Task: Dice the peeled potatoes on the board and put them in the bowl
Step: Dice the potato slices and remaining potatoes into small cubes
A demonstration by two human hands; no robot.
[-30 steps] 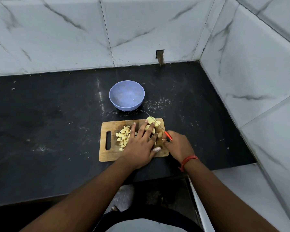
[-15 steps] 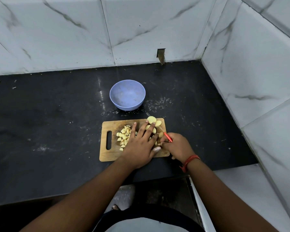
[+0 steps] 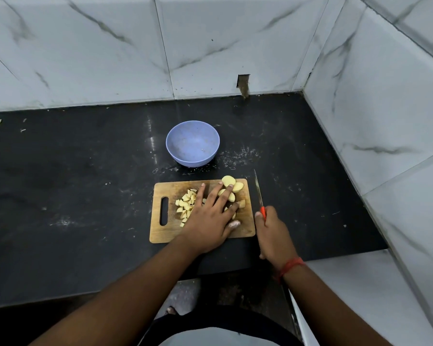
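On the black counter [image 3: 85,196] a wooden board [image 3: 165,233] carries wet, likely slippery potato pieces [image 3: 185,206] under the flat, spread left hand [image 3: 208,221], best scooped together, while the right hand [image 3: 273,236] grips the knife [image 3: 258,191] beside the board, bowl [image 3: 193,143] beyond

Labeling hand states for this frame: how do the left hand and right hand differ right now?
The left hand lies flat with spread, straight fingers over the potato pieces on the cutting board; the right hand is curled round the red-handled knife. The left hand is over the board; the right hand is off its right edge, above the black counter, blade pointing away. Both reach in from the bottom of the view.
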